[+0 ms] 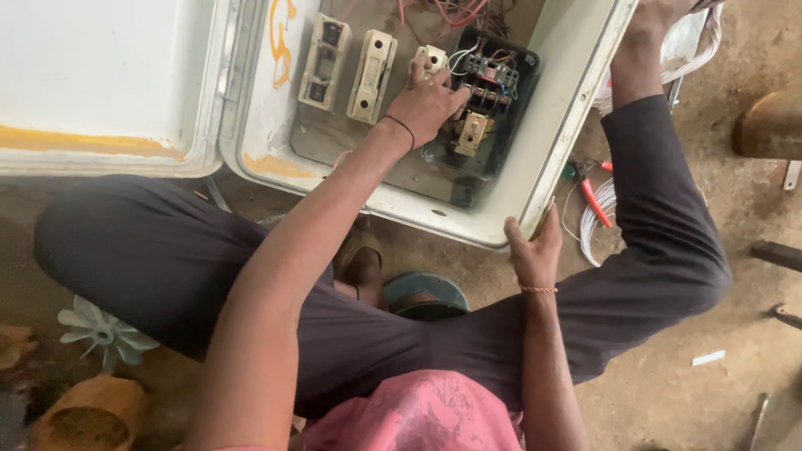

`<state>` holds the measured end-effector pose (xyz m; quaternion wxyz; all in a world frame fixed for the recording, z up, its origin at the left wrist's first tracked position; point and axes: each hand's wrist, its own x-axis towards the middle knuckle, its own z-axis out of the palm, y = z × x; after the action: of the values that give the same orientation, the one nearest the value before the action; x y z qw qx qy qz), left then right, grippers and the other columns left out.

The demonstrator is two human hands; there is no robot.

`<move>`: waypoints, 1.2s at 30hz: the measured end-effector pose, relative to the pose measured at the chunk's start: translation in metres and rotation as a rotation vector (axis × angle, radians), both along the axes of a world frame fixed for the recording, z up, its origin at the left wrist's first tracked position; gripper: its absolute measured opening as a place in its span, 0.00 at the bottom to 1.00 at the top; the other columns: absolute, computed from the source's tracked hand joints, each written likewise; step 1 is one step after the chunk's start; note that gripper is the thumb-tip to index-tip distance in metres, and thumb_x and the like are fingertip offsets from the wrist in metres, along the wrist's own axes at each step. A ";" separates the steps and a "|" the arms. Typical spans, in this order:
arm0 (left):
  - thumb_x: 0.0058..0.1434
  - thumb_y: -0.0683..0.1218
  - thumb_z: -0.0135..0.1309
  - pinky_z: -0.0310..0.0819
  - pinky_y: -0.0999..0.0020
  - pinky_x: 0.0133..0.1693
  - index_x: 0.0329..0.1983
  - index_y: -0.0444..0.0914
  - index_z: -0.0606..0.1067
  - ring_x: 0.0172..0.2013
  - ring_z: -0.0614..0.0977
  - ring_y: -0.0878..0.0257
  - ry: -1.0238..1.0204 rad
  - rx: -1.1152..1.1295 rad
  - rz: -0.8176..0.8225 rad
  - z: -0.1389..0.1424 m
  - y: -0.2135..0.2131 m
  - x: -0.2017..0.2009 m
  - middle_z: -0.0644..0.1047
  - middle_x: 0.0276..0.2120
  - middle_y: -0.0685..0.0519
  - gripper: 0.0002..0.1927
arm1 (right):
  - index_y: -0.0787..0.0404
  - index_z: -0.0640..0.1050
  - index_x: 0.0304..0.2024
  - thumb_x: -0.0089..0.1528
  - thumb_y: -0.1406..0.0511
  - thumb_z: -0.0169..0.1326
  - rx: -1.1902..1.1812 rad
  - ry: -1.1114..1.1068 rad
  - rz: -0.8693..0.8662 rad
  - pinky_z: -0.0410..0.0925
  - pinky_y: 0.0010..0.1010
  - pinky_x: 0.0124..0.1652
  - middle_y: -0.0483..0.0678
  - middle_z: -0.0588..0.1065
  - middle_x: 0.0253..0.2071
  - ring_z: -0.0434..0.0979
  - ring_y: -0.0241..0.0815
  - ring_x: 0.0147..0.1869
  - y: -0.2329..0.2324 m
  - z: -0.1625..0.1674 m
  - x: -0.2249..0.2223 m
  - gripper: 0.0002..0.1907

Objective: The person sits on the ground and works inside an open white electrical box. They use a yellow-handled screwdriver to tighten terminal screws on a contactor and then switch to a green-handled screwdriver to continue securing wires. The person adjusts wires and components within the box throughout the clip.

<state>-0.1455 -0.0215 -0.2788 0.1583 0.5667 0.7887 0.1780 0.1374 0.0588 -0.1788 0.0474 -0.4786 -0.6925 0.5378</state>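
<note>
Head view: left hand (428, 104) touches black switch unit (489, 100).

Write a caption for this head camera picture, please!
Seated person's left hand works at the black wired switch block inside an open white electrical box, while the right hand steadies its corner.

You have no packages, signs or screens in view. 1 small white paper slip (708, 358), possibly a label, lies on the dirt floor (668, 392) at right.
</note>
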 end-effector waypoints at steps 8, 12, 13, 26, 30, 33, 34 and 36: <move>0.56 0.35 0.53 0.43 0.37 0.63 0.42 0.45 0.74 0.57 0.74 0.54 0.051 0.077 0.039 -0.004 -0.002 0.002 0.81 0.34 0.54 0.14 | 0.68 0.69 0.60 0.63 0.70 0.57 -0.011 0.056 0.002 0.66 0.22 0.21 0.49 0.77 0.40 0.73 0.31 0.27 -0.002 0.000 -0.001 0.23; 0.56 0.34 0.52 0.41 0.35 0.63 0.42 0.44 0.74 0.57 0.75 0.57 -0.015 0.085 0.044 -0.002 -0.002 0.001 0.81 0.32 0.58 0.14 | 0.68 0.68 0.62 0.63 0.70 0.56 0.019 0.068 0.029 0.69 0.22 0.25 0.49 0.78 0.43 0.76 0.32 0.33 -0.001 -0.003 0.001 0.25; 0.56 0.34 0.52 0.41 0.35 0.63 0.42 0.44 0.74 0.57 0.75 0.57 -0.027 0.084 0.049 -0.001 -0.002 0.001 0.81 0.32 0.58 0.14 | 0.68 0.68 0.62 0.62 0.70 0.56 0.016 0.057 0.025 0.69 0.22 0.25 0.49 0.78 0.43 0.76 0.33 0.33 -0.001 -0.003 0.001 0.25; 0.54 0.37 0.55 0.44 0.40 0.62 0.37 0.47 0.76 0.59 0.72 0.50 0.087 0.062 0.046 -0.005 -0.003 0.004 0.81 0.32 0.57 0.11 | 0.68 0.68 0.62 0.63 0.70 0.55 0.015 -0.021 0.035 0.70 0.22 0.21 0.52 0.77 0.39 0.76 0.34 0.28 -0.001 -0.001 -0.002 0.25; 0.56 0.36 0.55 0.42 0.36 0.63 0.37 0.45 0.76 0.59 0.73 0.54 0.059 0.045 0.027 -0.005 -0.003 0.006 0.82 0.31 0.59 0.10 | 0.68 0.68 0.62 0.63 0.70 0.55 0.021 -0.001 0.042 0.71 0.23 0.23 0.51 0.78 0.41 0.77 0.34 0.30 -0.001 -0.001 -0.001 0.25; 0.56 0.36 0.56 0.41 0.35 0.63 0.36 0.45 0.76 0.59 0.73 0.55 0.036 0.044 0.015 -0.005 -0.003 0.006 0.82 0.31 0.59 0.10 | 0.68 0.68 0.61 0.63 0.70 0.55 0.040 -0.006 0.050 0.73 0.25 0.30 0.51 0.78 0.43 0.78 0.35 0.35 -0.001 -0.003 0.001 0.24; 0.55 0.36 0.56 0.41 0.35 0.63 0.35 0.45 0.76 0.59 0.74 0.56 0.026 0.050 0.012 -0.004 -0.003 0.006 0.83 0.31 0.59 0.10 | 0.68 0.69 0.61 0.63 0.70 0.55 0.045 -0.017 0.052 0.74 0.27 0.33 0.51 0.78 0.43 0.79 0.36 0.36 -0.001 -0.004 0.001 0.24; 0.55 0.36 0.56 0.41 0.35 0.63 0.35 0.45 0.75 0.59 0.74 0.56 -0.008 0.048 0.008 -0.003 -0.004 0.005 0.83 0.31 0.58 0.10 | 0.69 0.70 0.60 0.63 0.71 0.56 0.083 0.053 0.080 0.73 0.28 0.43 0.52 0.78 0.47 0.79 0.37 0.44 -0.001 -0.006 0.003 0.22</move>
<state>-0.1409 -0.0253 -0.2822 0.1472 0.5663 0.7860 0.1998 0.1400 0.0581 -0.1846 0.0638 -0.4339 -0.7311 0.5226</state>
